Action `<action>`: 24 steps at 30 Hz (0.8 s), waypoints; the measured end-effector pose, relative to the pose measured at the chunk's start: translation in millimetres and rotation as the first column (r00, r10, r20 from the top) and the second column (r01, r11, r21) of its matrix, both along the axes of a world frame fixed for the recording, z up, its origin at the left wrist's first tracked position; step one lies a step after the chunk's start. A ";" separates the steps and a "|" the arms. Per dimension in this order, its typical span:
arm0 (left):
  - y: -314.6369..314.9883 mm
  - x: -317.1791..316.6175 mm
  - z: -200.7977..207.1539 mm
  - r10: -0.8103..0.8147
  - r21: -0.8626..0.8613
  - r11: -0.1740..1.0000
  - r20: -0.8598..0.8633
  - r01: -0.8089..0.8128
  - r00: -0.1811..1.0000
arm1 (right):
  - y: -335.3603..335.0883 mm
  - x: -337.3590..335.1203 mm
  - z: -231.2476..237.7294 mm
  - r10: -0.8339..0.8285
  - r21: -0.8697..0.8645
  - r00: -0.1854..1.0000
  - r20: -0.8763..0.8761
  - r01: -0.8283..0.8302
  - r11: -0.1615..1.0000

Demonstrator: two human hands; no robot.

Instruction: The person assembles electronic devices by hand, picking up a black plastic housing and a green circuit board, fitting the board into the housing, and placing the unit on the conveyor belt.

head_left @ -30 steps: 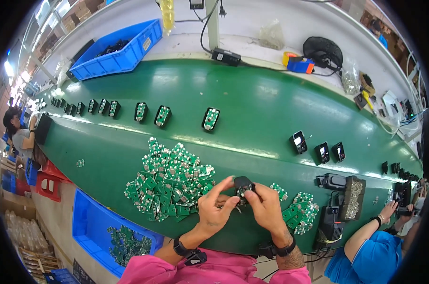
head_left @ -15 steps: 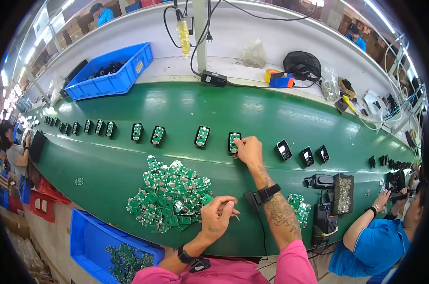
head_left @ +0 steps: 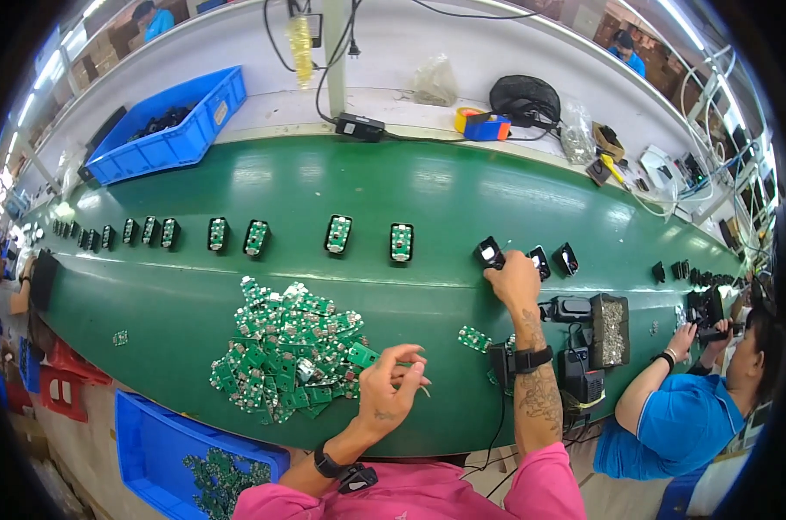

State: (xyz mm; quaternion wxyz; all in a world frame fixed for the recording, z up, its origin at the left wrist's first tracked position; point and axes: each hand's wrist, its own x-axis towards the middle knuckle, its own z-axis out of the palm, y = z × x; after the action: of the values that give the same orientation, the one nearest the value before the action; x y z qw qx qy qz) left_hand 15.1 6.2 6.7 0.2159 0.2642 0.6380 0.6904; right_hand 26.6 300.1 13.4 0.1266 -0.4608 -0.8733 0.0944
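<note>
My right hand (head_left: 514,282) has its fingers round the near edge of a small black plastic case (head_left: 490,252), which stands on the green bench. Two similar cases, one of them a black case (head_left: 567,258), are just right of it. Left of it stands a black case with a green circuit board (head_left: 401,243) seated inside. My left hand (head_left: 391,390) hovers at the right side of a heap of green circuit boards (head_left: 293,355), fingers loosely curled and apart. No held thing shows there. Under my right wrist lie a few more circuit boards (head_left: 474,339), partly hidden.
A row of board-filled cases (head_left: 217,234) runs leftward. A blue crate (head_left: 163,139) stands at the back left, another blue bin (head_left: 142,442) below the front edge. A tray of small metal parts (head_left: 611,334) is at the right, near a co-worker in blue (head_left: 683,425).
My right hand has left the board-filled case and moved right to the black case. My left hand stays beside the heap. The whole view has shifted slightly.
</note>
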 end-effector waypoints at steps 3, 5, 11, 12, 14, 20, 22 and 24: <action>-5.2 -5.2 0.5 -0.023 0.004 1.000 0.045 0.023 0.999 | -44.9 6.1 14.9 0.201 -0.188 0.966 -0.164 -0.231 0.955; -4.3 -5.0 0.0 -0.019 0.011 1.000 0.076 0.018 0.997 | -97.2 22.9 36.4 0.298 -0.306 0.916 -0.269 -0.374 0.875; 0.7 -9.4 -11.0 -0.096 0.078 0.993 0.179 0.084 0.979 | -156.5 71.6 56.6 0.483 -0.509 0.796 -0.365 -0.605 0.612; 0.7 -11.4 -10.1 -0.103 0.076 0.993 0.185 0.090 0.977 | -148.1 75.0 49.0 0.477 -0.514 0.801 -0.361 -0.598 0.615; 0.9 -11.4 -2.7 -0.097 0.083 0.994 0.312 0.075 0.945 | -120.0 84.4 31.5 0.454 -0.062 0.852 -0.259 -0.484 0.873; 1.6 -13.1 -6.0 -0.090 0.120 0.991 0.309 0.055 0.947 | -100.0 82.2 20.1 0.456 -0.207 0.889 -0.033 -0.453 0.867; 0.0 -14.0 -4.9 -0.096 0.128 0.990 0.318 0.058 0.943 | -97.8 78.5 24.6 0.470 -0.280 0.882 -0.016 -0.456 0.845; -2.5 -14.8 -3.7 -0.138 0.101 0.989 0.392 0.107 0.910 | -95.7 77.1 28.1 0.481 -0.351 0.877 -0.002 -0.451 0.820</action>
State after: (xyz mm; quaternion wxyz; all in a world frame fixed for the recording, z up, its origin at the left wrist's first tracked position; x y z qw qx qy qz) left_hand 0.3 3.8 3.0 0.3734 0.1660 0.5358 0.7388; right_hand 103.7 204.4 41.5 -0.0203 -0.2517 -0.9342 0.2521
